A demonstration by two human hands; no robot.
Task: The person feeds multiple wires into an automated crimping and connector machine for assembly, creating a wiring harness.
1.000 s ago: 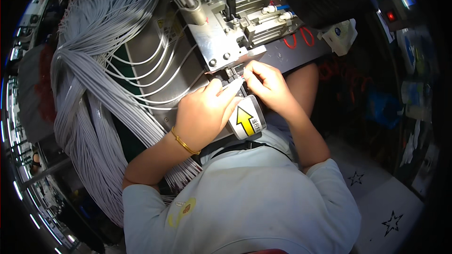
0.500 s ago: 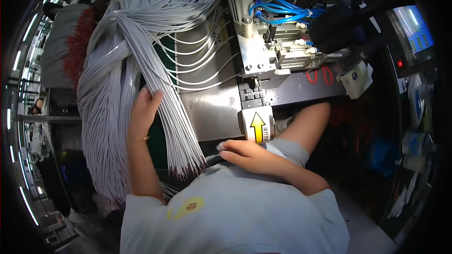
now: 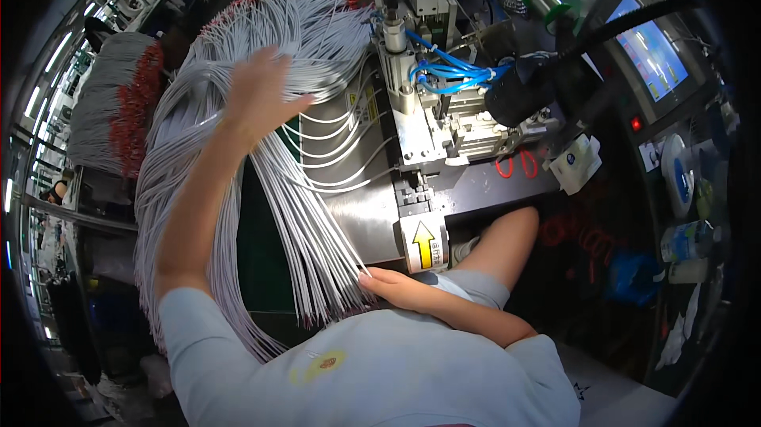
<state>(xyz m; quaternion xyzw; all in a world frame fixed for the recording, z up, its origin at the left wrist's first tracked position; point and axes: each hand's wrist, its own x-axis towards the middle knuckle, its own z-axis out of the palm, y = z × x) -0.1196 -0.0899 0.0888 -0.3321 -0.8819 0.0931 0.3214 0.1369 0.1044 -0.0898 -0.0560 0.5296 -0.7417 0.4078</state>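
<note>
A thick bundle of thin grey cables (image 3: 297, 221) fans out toward me, its dark reddish tips near my shirt. My left hand (image 3: 265, 98) reaches over the upper part of the cable heap, smeared by motion, thumb and fingers apart, nothing seen in it. Low beside the bundle's right edge, my right hand (image 3: 396, 288) has its fingertips pressed together at the end of a grey cable (image 3: 349, 251). Several single cables (image 3: 349, 159) run across a metal plate (image 3: 361, 217) to the machine (image 3: 416, 126).
A label with a yellow arrow (image 3: 424, 245) faces up at the machine's near end. Blue air hoses (image 3: 460, 74) loop over its top. A touch screen (image 3: 650, 51) stands at the right, and another stack of red-tipped cables (image 3: 107, 102) lies far left.
My left hand has let go of the bundle and moved up and away over the heap. My right hand has moved slightly down to a cable end. The view has shifted too.
</note>
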